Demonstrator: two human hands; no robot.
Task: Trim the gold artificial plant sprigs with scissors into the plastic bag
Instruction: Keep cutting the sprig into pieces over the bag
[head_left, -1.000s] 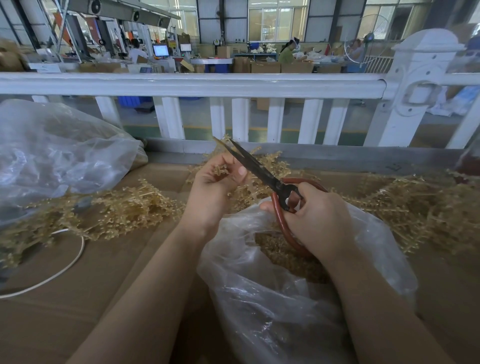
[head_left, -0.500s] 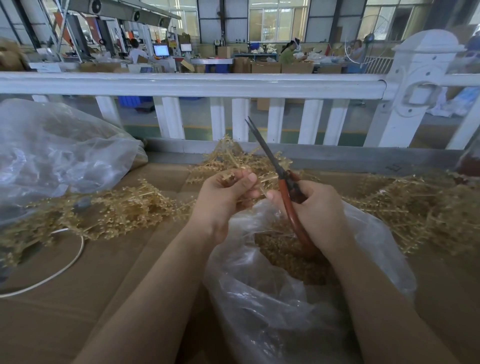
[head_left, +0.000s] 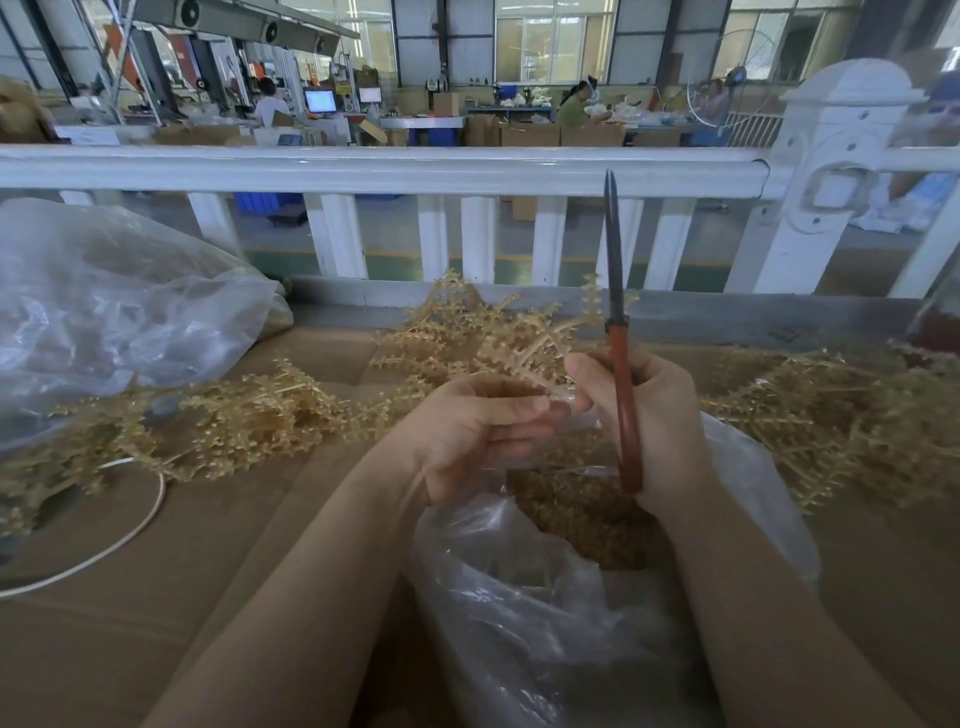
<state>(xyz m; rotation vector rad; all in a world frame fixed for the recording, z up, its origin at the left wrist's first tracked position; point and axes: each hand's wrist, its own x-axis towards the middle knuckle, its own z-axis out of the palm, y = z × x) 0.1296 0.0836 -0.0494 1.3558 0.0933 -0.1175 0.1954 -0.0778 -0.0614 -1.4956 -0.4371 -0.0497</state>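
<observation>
2 hands work over the plastic bag (head_left: 545, 613): the left hand (head_left: 467, 441) pinches a gold sprig (head_left: 524, 348) pointing away; the right hand (head_left: 654, 415) grips shut scissors (head_left: 618, 332), blades straight up, just beside it

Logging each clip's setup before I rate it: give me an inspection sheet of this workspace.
Surface: brown cardboard sheet.
Job's things: scissors, blades closed, pointing up; gold sprig; open plastic bag with gold trimmings inside.
Clutter: loose sprig piles left and right; second plastic bag.
Grippers: left hand pinches the sprig stem; right hand grips the scissors and touches the stem.
Cables: white cord.
Surroundings: white railing; workshop with people beyond.
</observation>
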